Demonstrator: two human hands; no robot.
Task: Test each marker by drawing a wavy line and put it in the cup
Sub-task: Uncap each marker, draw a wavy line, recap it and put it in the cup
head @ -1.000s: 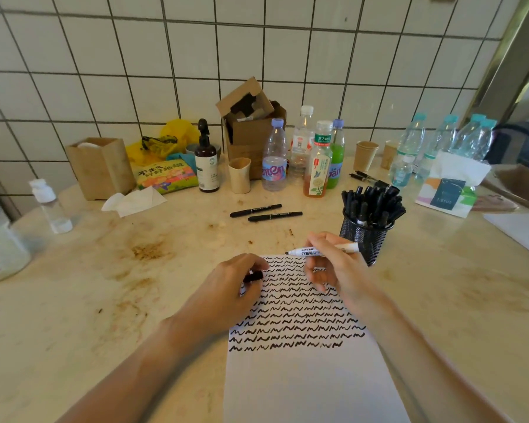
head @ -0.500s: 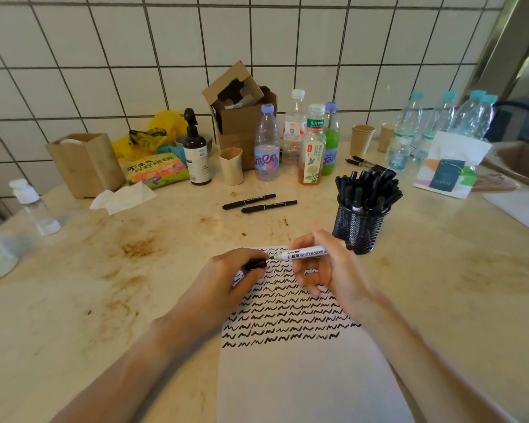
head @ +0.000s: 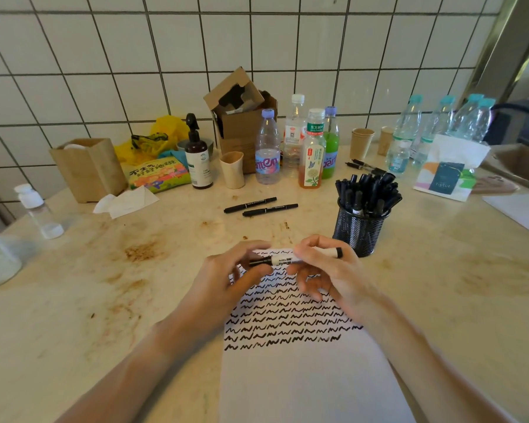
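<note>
A white whiteboard marker (head: 283,258) lies level above the top edge of a white sheet of paper (head: 306,370) filled with rows of black wavy lines. My right hand (head: 324,270) grips the marker's barrel. My left hand (head: 226,279) pinches its black cap (head: 260,261), which meets the marker's left end. A black mesh cup (head: 359,230) packed with several black markers stands just right of my hands. Two black markers (head: 261,206) lie loose on the table beyond the paper.
Bottles (head: 268,148), a cardboard box (head: 242,117), paper cups (head: 362,143), a pump bottle (head: 197,157) and a tissue pack (head: 446,175) line the back by the tiled wall. A small clear bottle (head: 37,212) stands at the left. The table (head: 104,285) is stained.
My left hand has brought the black cap up to the marker's tip and the two hands have closed together. The view has shifted slightly downward.
</note>
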